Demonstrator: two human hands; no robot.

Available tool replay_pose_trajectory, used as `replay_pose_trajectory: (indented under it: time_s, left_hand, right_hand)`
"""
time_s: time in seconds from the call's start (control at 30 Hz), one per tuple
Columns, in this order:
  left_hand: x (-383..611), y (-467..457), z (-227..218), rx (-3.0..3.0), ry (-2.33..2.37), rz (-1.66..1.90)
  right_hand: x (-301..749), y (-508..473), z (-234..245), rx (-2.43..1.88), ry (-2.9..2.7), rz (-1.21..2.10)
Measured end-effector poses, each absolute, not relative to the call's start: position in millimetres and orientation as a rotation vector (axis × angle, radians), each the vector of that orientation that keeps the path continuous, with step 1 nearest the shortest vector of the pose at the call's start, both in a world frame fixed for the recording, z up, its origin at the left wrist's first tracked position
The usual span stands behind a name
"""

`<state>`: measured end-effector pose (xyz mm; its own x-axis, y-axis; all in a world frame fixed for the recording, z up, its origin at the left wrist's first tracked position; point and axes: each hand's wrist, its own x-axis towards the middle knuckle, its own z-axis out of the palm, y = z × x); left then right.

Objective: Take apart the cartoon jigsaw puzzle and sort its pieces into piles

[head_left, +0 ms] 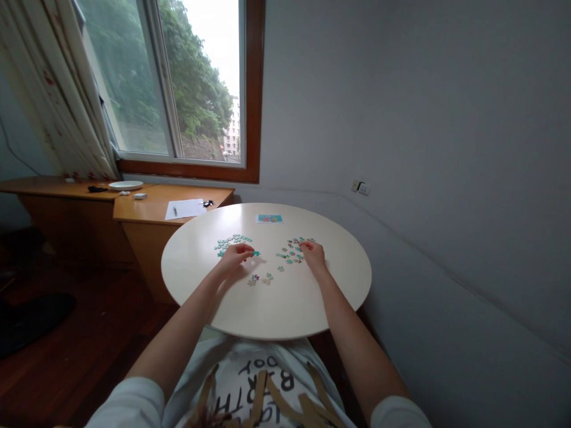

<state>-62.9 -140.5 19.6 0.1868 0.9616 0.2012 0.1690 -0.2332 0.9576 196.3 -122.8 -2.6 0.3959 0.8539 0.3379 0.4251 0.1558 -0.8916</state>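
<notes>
My left hand rests on the round white table, fingers curled in a pinch on a teal puzzle piece, just below a cluster of teal pieces. My right hand lies at the edge of a second cluster of mixed-colour pieces, its fingers curled down onto them; what they grip is too small to make out. A few loose pieces lie between my hands. A small picture card sits at the table's far side.
A wooden desk stands to the left under the window, bearing a sheet of paper, a white plate and small items. A grey wall with a socket runs along the right. Dark wood floor lies at left.
</notes>
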Motion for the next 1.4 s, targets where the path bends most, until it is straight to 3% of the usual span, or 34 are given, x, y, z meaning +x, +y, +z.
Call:
replay_pose_trajectory:
  time_s: [0.7,1.1,1.4]
  left_hand:
    - [-63.8,-135.7,15.0,1.588,1.096,1.142]
    - [-64.1,-136.1,15.2,1.574,1.121,1.163]
    - [-73.1,-118.1,8.5,1.381,1.271,1.518]
  right_hand:
    - [210.3,-146.2,8.9,-2.069,-1.512,0.270]
    - [206.3,-149.4,15.7,-2.161,-1.521,0.251]
    - [202.3,-154.7,20.8,-2.164,-1.499,0.300]
